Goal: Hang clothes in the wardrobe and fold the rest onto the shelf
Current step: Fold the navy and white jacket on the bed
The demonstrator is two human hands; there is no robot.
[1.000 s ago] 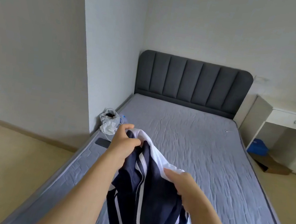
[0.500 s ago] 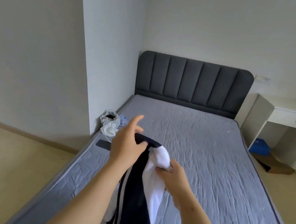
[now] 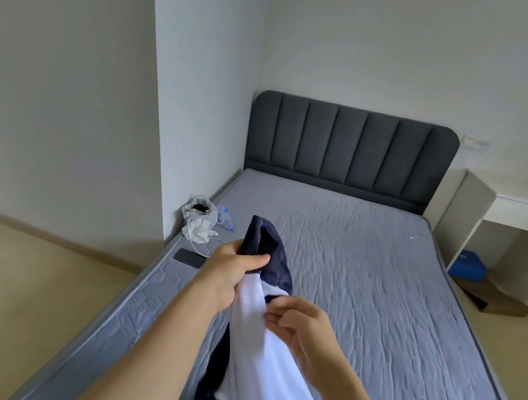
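Over one grey bed (image 3: 363, 284), left hand (image 3: 230, 274) and right hand (image 3: 304, 330) both pinch one navy-white garment (image 3: 263, 372).

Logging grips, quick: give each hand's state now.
Left hand: grips the navy-and-white garment.
Right hand: pinches the same garment's white part.

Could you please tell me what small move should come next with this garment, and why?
Probably draw the hands apart to spread the navy and white garment: the left hand grips its bunched navy end, the right hand pinches the white part, the rest hangs crumpled over the grey bed.
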